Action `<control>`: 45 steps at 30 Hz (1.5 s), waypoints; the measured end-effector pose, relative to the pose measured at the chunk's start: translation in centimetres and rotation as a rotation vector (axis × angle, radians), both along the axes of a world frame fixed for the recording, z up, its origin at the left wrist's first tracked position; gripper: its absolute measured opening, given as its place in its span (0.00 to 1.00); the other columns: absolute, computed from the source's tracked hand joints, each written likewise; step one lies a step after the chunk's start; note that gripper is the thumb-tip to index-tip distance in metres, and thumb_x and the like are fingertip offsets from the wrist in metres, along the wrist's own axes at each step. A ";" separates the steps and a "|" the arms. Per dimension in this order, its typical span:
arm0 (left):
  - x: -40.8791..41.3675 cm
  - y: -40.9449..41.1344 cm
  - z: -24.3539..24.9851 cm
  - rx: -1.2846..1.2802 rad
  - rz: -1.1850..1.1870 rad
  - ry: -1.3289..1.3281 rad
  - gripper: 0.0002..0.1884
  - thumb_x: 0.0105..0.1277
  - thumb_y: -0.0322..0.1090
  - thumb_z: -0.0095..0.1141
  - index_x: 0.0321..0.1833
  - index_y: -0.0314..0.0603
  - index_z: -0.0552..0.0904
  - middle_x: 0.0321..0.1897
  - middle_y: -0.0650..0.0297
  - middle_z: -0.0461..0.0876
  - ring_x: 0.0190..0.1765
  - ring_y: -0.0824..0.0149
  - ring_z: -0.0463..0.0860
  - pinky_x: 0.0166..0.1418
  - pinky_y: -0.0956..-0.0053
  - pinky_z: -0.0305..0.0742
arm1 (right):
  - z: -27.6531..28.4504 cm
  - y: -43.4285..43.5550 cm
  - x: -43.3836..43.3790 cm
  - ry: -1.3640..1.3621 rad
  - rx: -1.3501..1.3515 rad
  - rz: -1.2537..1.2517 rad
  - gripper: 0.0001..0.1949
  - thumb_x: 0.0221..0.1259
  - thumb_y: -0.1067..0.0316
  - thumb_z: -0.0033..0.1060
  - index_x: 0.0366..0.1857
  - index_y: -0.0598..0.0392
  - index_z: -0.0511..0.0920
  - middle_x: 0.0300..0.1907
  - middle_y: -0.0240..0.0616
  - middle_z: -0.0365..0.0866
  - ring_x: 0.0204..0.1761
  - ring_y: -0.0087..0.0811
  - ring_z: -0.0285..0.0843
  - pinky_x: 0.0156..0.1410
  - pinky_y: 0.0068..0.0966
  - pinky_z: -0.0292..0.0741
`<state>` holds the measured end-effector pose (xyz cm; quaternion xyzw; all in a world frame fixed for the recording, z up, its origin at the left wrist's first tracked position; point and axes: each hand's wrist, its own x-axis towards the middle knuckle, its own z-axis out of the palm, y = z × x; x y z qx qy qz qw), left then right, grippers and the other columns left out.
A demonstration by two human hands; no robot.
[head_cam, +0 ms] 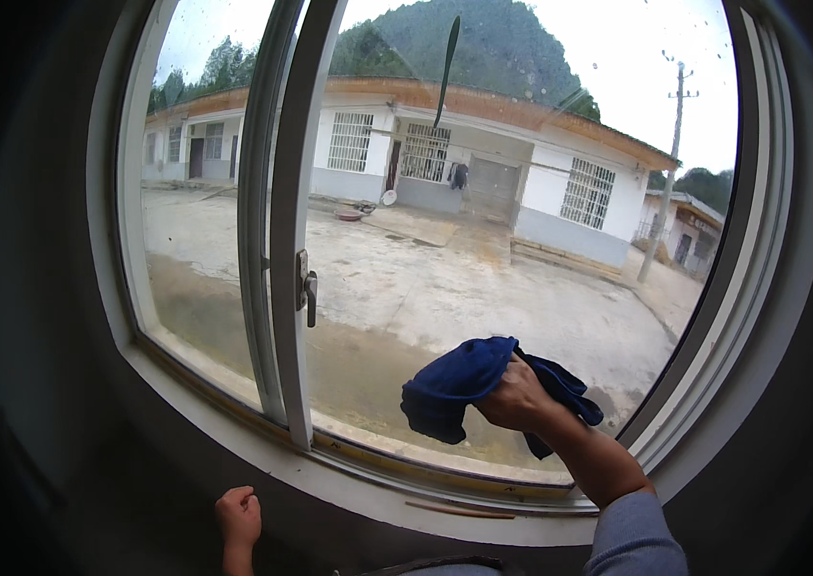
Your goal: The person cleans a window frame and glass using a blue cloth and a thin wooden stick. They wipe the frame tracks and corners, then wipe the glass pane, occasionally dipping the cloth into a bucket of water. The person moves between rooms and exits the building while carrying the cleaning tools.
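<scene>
A dark blue cloth (453, 381) is bunched in my right hand (518, 396), held up against or just before the lower part of the sliding window's glass pane (406, 288). Folds of the cloth hang down on both sides of the hand and hide most of the fingers. Below the sill at the lower left, my left hand (239, 507) is curled into a loose fist, with nothing visible in it. Left of the cloth, a metal window latch (308, 289) sits on the upright sash frame (296, 216).
The white window sill (349, 497) runs under the frame, with a thin brown strip (460, 510) lying on it. A lower track (392, 461) borders the pane. Through the glass appear a concrete yard (378, 266), a white building (478, 165) and a utility pole (669, 165).
</scene>
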<state>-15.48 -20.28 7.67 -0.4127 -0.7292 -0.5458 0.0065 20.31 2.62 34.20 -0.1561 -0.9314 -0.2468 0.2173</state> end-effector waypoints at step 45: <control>13.0 5.1 -2.9 -0.199 -0.290 -0.237 0.12 0.63 0.27 0.59 0.48 0.31 0.84 0.36 0.59 0.87 0.36 0.74 0.83 0.42 0.79 0.78 | -9.0 -8.0 6.6 0.643 0.132 -0.570 0.13 0.34 0.63 0.55 0.29 0.52 0.72 0.29 0.40 0.70 0.35 0.45 0.72 0.42 0.36 0.67</control>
